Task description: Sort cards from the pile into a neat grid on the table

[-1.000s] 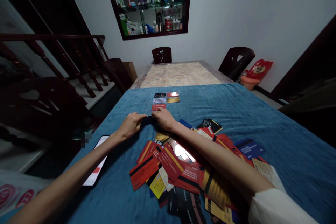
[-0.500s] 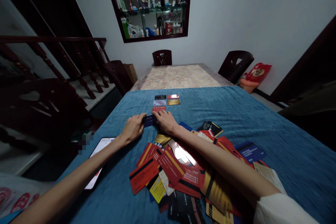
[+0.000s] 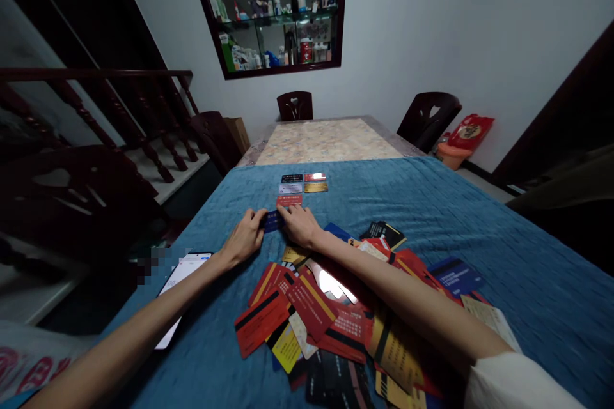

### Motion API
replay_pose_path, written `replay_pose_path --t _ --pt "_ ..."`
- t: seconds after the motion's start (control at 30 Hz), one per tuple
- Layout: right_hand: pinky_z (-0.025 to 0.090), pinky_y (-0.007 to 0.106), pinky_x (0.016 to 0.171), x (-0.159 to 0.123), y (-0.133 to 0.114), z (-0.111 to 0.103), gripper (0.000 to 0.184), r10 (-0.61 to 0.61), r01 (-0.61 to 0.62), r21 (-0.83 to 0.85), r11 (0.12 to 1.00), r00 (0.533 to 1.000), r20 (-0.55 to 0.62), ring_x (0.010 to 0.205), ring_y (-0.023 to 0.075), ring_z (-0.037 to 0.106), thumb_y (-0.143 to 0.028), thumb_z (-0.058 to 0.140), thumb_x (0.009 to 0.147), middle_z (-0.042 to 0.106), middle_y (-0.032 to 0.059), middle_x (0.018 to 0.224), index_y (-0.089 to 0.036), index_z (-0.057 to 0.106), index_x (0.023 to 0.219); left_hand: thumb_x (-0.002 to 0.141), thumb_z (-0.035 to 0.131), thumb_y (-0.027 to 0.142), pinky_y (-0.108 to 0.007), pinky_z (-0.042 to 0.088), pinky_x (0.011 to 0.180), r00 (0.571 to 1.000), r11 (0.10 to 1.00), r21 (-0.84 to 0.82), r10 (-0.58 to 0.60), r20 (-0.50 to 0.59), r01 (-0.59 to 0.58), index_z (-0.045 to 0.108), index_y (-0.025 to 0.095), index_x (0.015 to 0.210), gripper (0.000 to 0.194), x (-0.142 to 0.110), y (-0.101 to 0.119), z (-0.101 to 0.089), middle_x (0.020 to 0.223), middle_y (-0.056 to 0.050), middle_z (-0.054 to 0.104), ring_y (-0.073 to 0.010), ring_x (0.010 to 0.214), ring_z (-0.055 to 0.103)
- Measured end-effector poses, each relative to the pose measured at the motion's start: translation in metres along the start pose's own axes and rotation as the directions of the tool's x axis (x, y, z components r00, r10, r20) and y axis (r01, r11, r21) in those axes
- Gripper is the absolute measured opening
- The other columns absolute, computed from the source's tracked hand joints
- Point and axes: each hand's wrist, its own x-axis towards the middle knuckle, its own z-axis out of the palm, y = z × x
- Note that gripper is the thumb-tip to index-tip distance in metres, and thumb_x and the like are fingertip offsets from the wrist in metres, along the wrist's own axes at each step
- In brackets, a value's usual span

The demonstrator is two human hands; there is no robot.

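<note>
A dark blue card (image 3: 273,222) is held between my two hands, low over the blue cloth. My left hand (image 3: 244,235) grips its left edge with thumb and fingers. At its right side, my right hand (image 3: 298,223) has its fingers closed on the card and partly covers it. Just beyond lies a red card (image 3: 290,200), below a pale lilac card (image 3: 290,188) and a black card (image 3: 291,178). Beside those lie a gold card (image 3: 315,187) and a shiny red card (image 3: 314,177). Under and around my right forearm spreads a loose pile of cards (image 3: 311,303), overlapping at many angles.
A lit phone (image 3: 182,275) lies under my left forearm. The blue cloth (image 3: 460,211) covers the near part of the table, with a patterned tablecloth (image 3: 330,140) beyond. Dark wooden chairs (image 3: 295,105) stand around. A dark-framed wall cabinet (image 3: 283,19) holds bottles and a plush toy.
Both hands stay almost in place with the dark blue card, whose face now tilts slightly differently. The whole view has shifted a little; the laid-out cards and the pile look unchanged.
</note>
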Motion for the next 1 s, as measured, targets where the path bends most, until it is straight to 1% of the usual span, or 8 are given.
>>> replay_pose_path --t 0.13,0.23,0.4,0.5,0.63,0.77,0.87,1.0 --pt "0.044 0.043 0.093 0.001 -0.002 -0.001 0.055 0.014 -0.014 0.019 1.0 1.0 0.012 0.118 0.0305 0.053 -0.018 0.046 0.091 0.057 0.0186 0.131 -0.015 0.038 0.145 0.086 0.047 0.013 -0.039 0.051 0.089 1.0 0.998 -0.056 0.02 -0.01 -0.021 0.051 0.014 0.126 0.04 0.003 -0.004 0.002 0.103 -0.009 0.051 -0.0209 0.089 0.057" --pt "0.044 0.043 0.092 0.001 -0.002 -0.002 0.053 0.025 -0.025 0.016 1.0 1.0 0.005 0.119 0.031 0.05 -0.021 0.048 0.092 0.055 0.0192 0.132 -0.014 0.04 0.143 0.082 0.052 0.014 -0.039 0.051 0.092 0.999 0.996 -0.079 0.035 0.004 -0.035 0.05 0.014 0.126 0.044 0.004 -0.003 0.0 0.105 -0.009 0.051 -0.0216 0.094 0.057" --pt "0.045 0.041 0.092 0.0 0.003 -0.004 0.054 0.013 -0.013 0.013 1.0 1.0 0.008 0.12 0.0311 0.049 -0.027 0.057 0.09 0.054 0.0187 0.131 -0.015 0.041 0.14 0.077 0.055 0.014 -0.039 0.052 0.09 0.997 0.992 -0.11 0.061 0.042 -0.056 0.047 0.016 0.128 0.052 0.007 0.001 -0.004 0.108 -0.009 0.05 -0.0212 0.093 0.057" --pt "0.045 0.041 0.091 -0.002 0.007 -0.006 0.05 0.007 -0.007 -0.008 1.0 1.0 0.016 0.118 0.0306 0.049 -0.026 0.056 0.09 0.054 0.0182 0.13 -0.015 0.043 0.137 0.077 0.055 0.015 -0.039 0.052 0.091 0.995 0.992 -0.104 0.081 0.06 -0.074 0.046 0.016 0.129 0.053 0.012 0.0 -0.004 0.11 -0.01 0.051 -0.0222 0.096 0.058" --pt "0.045 0.042 0.092 -0.003 0.014 -0.01 0.043 0.015 -0.015 -0.02 1.0 0.999 0.035 0.117 0.0302 0.049 -0.028 0.055 0.091 0.055 0.0178 0.129 -0.014 0.048 0.131 0.078 0.057 0.019 -0.041 0.05 0.093 0.99 0.991 -0.079 0.111 0.081 -0.105 0.048 0.015 0.125 0.048 0.02 -0.002 -0.003 0.112 -0.012 0.056 -0.0249 0.1 0.058" --pt "0.046 0.041 0.09 -0.004 0.022 -0.012 0.046 0.031 -0.031 -0.01 0.999 0.998 0.06 0.115 0.0301 0.049 -0.033 0.06 0.089 0.055 0.0165 0.127 -0.015 0.051 0.13 0.078 0.058 0.021 -0.041 0.05 0.091 0.983 0.99 -0.092 0.12 0.139 -0.108 0.051 0.014 0.115 0.038 0.029 -0.002 -0.004 0.107 -0.012 0.059 -0.0257 0.099 0.059" --pt "0.046 0.04 0.089 -0.004 0.028 -0.012 0.047 0.051 -0.051 0.01 0.999 0.997 0.054 0.116 0.0303 0.047 -0.037 0.064 0.086 0.053 0.0164 0.126 -0.016 0.055 0.127 0.078 0.058 0.023 -0.039 0.05 0.09 0.974 0.987 -0.095 0.143 0.179 -0.127 0.052 0.015 0.113 0.036 0.035 -0.003 -0.005 0.109 -0.011 0.056 -0.0245 0.097 0.059" --pt "0.045 0.04 0.091 -0.002 0.034 -0.01 0.047 0.091 -0.095 0.071 0.993 0.994 0.052 0.116 0.0298 0.046 -0.041 0.067 0.083 0.053 0.0148 0.125 -0.016 0.06 0.122 0.078 0.061 0.026 -0.038 0.049 0.093 0.961 0.984 -0.109 0.162 0.226 -0.14 0.054 0.015 0.113 0.038 0.042 -0.006 -0.004 0.113 -0.011 0.052 -0.0236 0.101 0.058"
